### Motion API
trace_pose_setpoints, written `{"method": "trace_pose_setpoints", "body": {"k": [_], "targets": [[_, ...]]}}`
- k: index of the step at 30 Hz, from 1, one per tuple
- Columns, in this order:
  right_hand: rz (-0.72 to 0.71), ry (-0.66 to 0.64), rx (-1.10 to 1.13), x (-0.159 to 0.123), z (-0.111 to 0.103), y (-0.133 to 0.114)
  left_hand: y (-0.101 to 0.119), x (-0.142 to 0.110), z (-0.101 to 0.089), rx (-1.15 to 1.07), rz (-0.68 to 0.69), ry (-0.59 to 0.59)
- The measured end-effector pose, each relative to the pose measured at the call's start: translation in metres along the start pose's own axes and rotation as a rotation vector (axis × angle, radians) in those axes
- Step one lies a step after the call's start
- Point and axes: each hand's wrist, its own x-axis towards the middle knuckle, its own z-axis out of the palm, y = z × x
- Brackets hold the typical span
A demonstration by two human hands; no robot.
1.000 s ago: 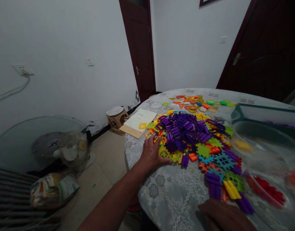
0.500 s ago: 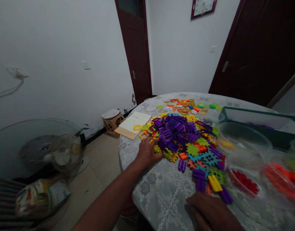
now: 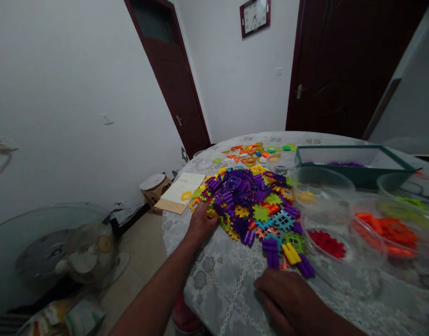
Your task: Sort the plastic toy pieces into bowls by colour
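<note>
A heap of interlocking plastic building pieces (image 3: pixel 242 186), mostly purple with yellow, green, blue and orange ones, spreads over the table. At its left edge my left hand (image 3: pixel 202 221) touches the pieces, thumb apart from the fingers; the fingertips are partly hidden among yellow-green pieces. My right hand (image 3: pixel 287 296) rests on the tablecloth at the near side, its fingers curled, with no piece visible in it. Just beyond it lie a yellow piece (image 3: pixel 291 253) and a purple piece (image 3: pixel 305 266). Several purple pieces lie along the heap's near edge.
Clear round tubs stand at the right, one with red pieces (image 3: pixel 327 244), one with orange pieces (image 3: pixel 398 232). Behind them is a green-edged box (image 3: pixel 354 175) holding purple pieces. A notebook (image 3: pixel 184 184) lies left of the heap. More orange pieces (image 3: pixel 249 151) lie at the back.
My view has turned to the right, so more of the tubs and box shows. A purple piece now sits lower at the heap's near edge. Both hands stay in nearly the same places.
</note>
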Motion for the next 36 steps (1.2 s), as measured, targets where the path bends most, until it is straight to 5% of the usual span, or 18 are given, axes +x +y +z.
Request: {"method": "trace_pose_setpoints", "body": {"k": [16,36], "targets": [[0.04,-0.047,0.038,0.002,-0.001,-0.001,-0.019,-0.004,0.004,-0.02,0.037,0.049],[0.049,-0.056,0.043,0.004,-0.001,-0.003,-0.008,0.002,0.009,0.036,0.057,-0.031]]}}
